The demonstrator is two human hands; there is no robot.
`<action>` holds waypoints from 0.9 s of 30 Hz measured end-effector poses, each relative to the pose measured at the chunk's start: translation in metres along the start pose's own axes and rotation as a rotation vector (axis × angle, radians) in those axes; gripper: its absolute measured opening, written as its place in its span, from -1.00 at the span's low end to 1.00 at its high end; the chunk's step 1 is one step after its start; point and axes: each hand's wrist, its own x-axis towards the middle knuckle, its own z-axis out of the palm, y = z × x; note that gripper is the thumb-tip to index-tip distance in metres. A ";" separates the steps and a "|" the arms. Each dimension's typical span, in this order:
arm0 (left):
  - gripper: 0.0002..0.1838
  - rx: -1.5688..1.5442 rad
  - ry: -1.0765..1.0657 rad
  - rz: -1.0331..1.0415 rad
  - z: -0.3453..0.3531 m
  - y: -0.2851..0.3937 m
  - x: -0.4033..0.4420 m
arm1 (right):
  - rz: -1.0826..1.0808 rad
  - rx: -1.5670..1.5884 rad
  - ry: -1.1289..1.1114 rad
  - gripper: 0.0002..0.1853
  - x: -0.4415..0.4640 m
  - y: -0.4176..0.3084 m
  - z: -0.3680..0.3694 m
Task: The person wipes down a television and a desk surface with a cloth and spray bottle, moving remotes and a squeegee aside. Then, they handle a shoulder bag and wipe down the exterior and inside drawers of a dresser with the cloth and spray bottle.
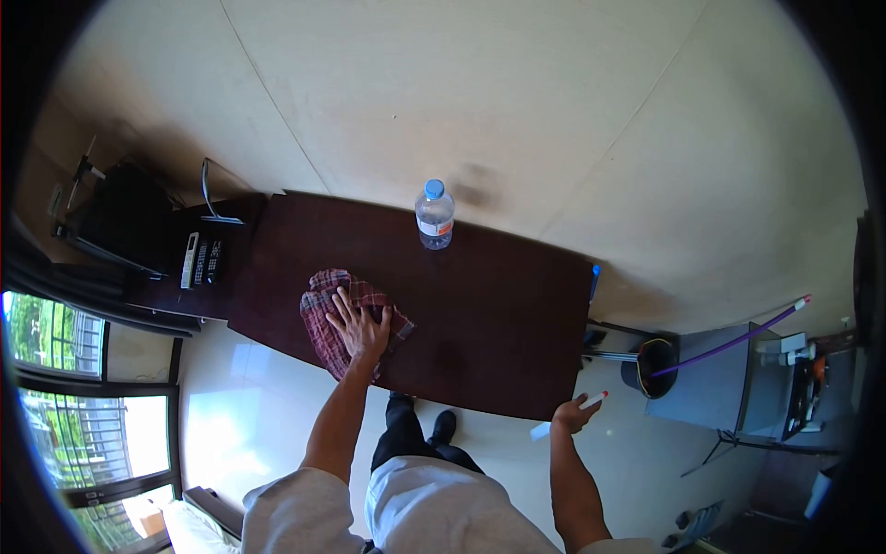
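Note:
A red and grey checked cloth (323, 337) lies crumpled on the left half of the dark brown table (498, 314). My left hand (360, 328) rests flat on top of it with the fingers spread. Beyond the table's right front corner, my right hand (574, 415) is closed around a slim white object with a red tip (593, 400). A pale end shows on the other side of that fist; its exact kind is unclear. Near the wall edge of the table stands an upright clear plastic bottle (435, 217) with a blue cap.
A side table at the left holds a black device (214, 261), a white device (190, 260) and a bent metal stand (210, 194). Right of the table are a black bin (657, 369) with a purple stick (729, 349) and a grey cabinet (706, 392). A wall borders the far edge.

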 end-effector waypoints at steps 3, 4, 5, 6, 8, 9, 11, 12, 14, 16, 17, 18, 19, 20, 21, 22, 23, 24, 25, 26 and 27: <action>-0.11 0.000 -0.014 -0.002 -0.001 0.000 0.003 | 0.008 -0.013 -0.007 -0.40 0.002 0.001 0.001; -0.11 0.002 -0.024 -0.005 -0.002 0.001 0.004 | 0.004 -0.013 -0.005 -0.40 0.003 0.002 0.001; -0.12 -0.003 -0.015 -0.003 -0.001 0.001 0.005 | -0.001 -0.012 -0.002 -0.40 0.004 0.003 0.002; -0.12 -0.007 -0.007 -0.001 0.000 0.001 0.006 | -0.004 -0.012 0.001 -0.41 0.005 0.005 0.004; -0.14 -0.016 -0.002 0.000 0.000 0.001 0.008 | -0.015 -0.021 0.019 -0.41 0.008 0.011 0.008; -0.15 -0.021 -0.005 -0.001 -0.001 0.001 0.009 | -0.022 -0.025 0.028 -0.41 0.009 0.010 0.009; -0.16 -0.028 0.016 0.007 0.000 0.000 0.011 | -0.011 -0.017 0.025 -0.40 0.008 0.010 0.009; -0.16 -0.030 0.041 0.016 0.001 0.000 0.012 | -0.006 -0.013 0.023 -0.40 0.007 0.009 0.008; -0.17 -0.029 0.020 0.010 0.003 0.000 0.014 | -0.014 -0.006 0.024 -0.40 0.007 0.010 0.009; -0.16 -0.021 -0.074 -0.022 -0.009 0.006 0.017 | -0.009 0.001 0.015 -0.40 0.006 0.008 0.007; -0.16 -0.022 -0.049 -0.015 -0.006 0.005 0.018 | 0.000 0.005 0.005 -0.40 0.005 0.006 0.005; -0.15 -0.023 -0.024 -0.007 -0.003 0.004 0.019 | 0.009 0.011 -0.005 -0.40 0.004 0.004 0.003; -0.15 -0.024 0.001 0.001 0.000 0.003 0.020 | 0.011 0.008 -0.005 -0.40 0.004 0.003 0.003; -0.15 -0.023 -0.006 0.000 0.002 0.002 0.021 | 0.014 0.005 -0.005 -0.40 0.004 0.003 0.003; -0.14 -0.022 -0.013 0.000 0.001 0.002 0.022 | 0.016 0.003 -0.006 -0.40 0.004 0.003 0.003; -0.14 -0.021 -0.020 -0.001 0.001 0.002 0.022 | 0.015 0.003 -0.003 -0.40 0.005 0.003 0.003; -0.14 -0.023 -0.025 -0.001 0.000 0.003 0.023 | 0.014 0.005 0.001 -0.40 0.005 0.004 0.004; -0.14 -0.025 -0.030 -0.002 -0.002 0.004 0.024 | 0.013 0.005 0.005 -0.40 0.005 0.004 0.004; -0.14 -0.027 -0.035 -0.003 -0.004 0.004 0.025 | 0.012 0.011 0.008 -0.40 0.004 0.003 0.004; -0.14 -0.024 -0.052 -0.006 -0.006 0.005 0.025 | 0.012 0.016 0.011 -0.40 0.003 0.002 0.003; -0.13 -0.022 -0.068 -0.010 -0.009 0.006 0.027 | 0.012 0.021 0.014 -0.40 0.002 0.001 0.002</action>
